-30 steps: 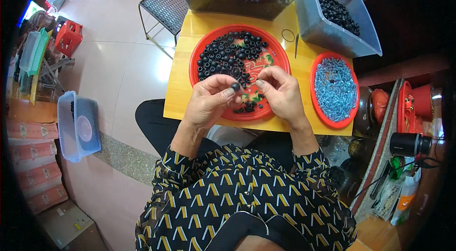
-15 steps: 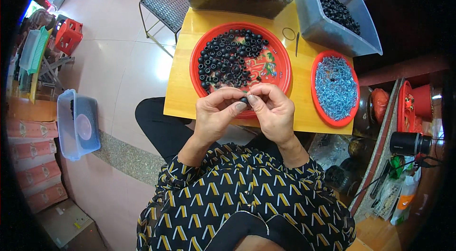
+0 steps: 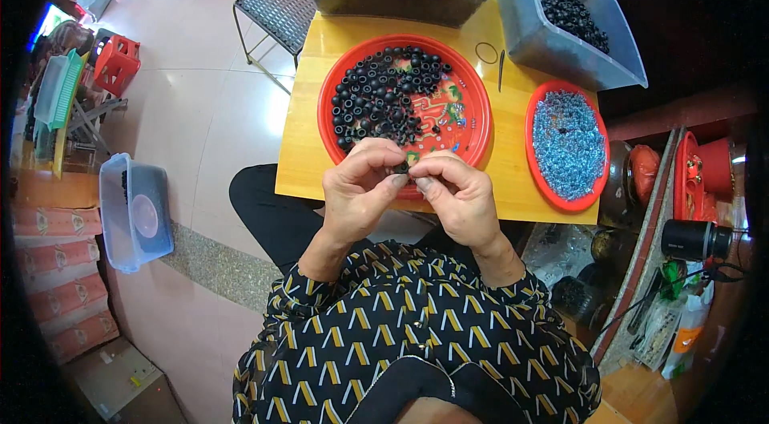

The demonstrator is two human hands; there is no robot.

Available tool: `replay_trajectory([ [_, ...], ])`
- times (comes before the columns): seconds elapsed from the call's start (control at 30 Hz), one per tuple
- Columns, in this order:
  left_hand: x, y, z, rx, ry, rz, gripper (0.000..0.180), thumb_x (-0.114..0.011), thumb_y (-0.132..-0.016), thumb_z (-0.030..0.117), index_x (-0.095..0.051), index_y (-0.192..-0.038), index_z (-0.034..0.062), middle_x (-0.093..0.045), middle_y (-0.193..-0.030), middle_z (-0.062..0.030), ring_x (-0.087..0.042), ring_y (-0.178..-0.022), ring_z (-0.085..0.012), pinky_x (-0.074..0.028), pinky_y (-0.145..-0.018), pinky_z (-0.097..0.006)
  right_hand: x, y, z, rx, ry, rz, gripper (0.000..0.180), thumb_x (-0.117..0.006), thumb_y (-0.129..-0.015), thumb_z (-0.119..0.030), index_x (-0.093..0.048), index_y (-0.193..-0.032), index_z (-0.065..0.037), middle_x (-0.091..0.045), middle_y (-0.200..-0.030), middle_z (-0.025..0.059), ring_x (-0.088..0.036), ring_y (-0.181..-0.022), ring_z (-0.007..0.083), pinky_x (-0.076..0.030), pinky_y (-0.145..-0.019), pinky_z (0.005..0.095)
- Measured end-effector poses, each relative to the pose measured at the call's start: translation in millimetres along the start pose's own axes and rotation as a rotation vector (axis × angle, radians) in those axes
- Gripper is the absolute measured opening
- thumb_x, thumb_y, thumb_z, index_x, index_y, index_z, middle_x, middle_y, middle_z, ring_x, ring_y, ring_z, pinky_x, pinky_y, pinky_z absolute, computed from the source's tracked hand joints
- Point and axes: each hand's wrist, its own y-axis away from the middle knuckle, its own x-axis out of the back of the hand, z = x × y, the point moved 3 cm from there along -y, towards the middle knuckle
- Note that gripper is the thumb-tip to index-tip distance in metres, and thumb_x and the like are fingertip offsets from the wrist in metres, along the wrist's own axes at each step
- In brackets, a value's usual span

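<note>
Both hands meet over the near rim of the big red tray [image 3: 473, 91], the left hand [image 3: 360, 191] and right hand [image 3: 456, 195] pinched together on a small black ring [image 3: 403, 170] held between their fingertips. The heap of black rings [image 3: 380, 95] lies on the tray's left half, just beyond. The ring looks small and slick, so a loose pinch could drop it off the bench [image 3: 308, 143] onto the floor.
</note>
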Motion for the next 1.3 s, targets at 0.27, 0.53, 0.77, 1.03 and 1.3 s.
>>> replay_trajectory([
  [0.27, -0.4, -2.4, 10.6, -0.164, -0.367, -0.081, 0.031, -0.062, -0.068, -0.012, -0.061, -0.097, -0.0020, -0.056, -0.096, -0.0107, -0.055, -0.086, -0.0163, -0.046, -0.069, -0.025, -2.9, 2.3, 3.8, -0.307, -0.296, -0.014, 0.018, -0.057, -0.088, -0.003, -0.058, -0.104, 0.005, -0.057, -0.097, 0.0070, -0.055, -0.089, 0.0105, -0.046, -0.079, 0.0235],
  [0.53, -3.1, -2.6, 20.1, -0.151, -0.470, -0.070, 0.028, -0.063, -0.065, -0.013, -0.057, -0.090, -0.0023, -0.059, -0.089, -0.0124, -0.059, -0.072, -0.0212, -0.048, -0.065, -0.028, -5.9, 2.7, 5.5, -0.157, -0.132, 0.014, 0.018, -0.063, -0.084, -0.006, -0.059, -0.100, 0.004, -0.055, -0.088, 0.0049, -0.056, -0.080, 0.0104, -0.047, -0.070, 0.0231],
  [0.77, -9.8, -3.6, 29.2, -0.393, -0.693, -0.225, 0.023, -0.062, -0.066, -0.013, -0.054, -0.086, -0.0045, -0.058, -0.089, -0.0164, -0.060, -0.078, -0.0297, -0.050, -0.065, -0.034, -3.3, -1.7, 0.8, 0.064, 0.173, 0.021, 0.009, -0.064, -0.082, -0.004, -0.060, -0.085, 0.003, -0.056, -0.075, 0.0084, -0.056, -0.070, 0.0166, -0.045, -0.062, 0.0287],
  [1.03, -12.5, -3.0, 27.9, -0.503, -0.828, -0.261, 0.027, -0.063, -0.062, -0.011, -0.053, -0.086, -0.0057, -0.056, -0.088, -0.0183, -0.057, -0.076, -0.0326, -0.049, -0.065, -0.037, -1.2, -0.8, 9.2, -0.108, -0.020, 0.006, 0.008, -0.061, -0.084, -0.005, -0.060, -0.083, 0.002, -0.058, -0.072, 0.0070, -0.055, -0.068, 0.0130, -0.044, -0.061, 0.0274],
  [1.3, 3.9, 9.9, -1.6, 0.230, -0.400, -0.072, 0.014, -0.056, -0.083, -0.004, -0.051, -0.096, -0.0036, -0.058, -0.078, -0.0094, -0.057, -0.066, -0.0133, -0.046, -0.059, -0.027, 6.5, -10.0, 9.3, 0.000, 0.159, 0.046, 0.005, -0.062, -0.082, -0.003, -0.060, -0.081, 0.001, -0.058, -0.072, 0.0084, -0.056, -0.067, 0.0164, -0.044, -0.061, 0.0281],
])
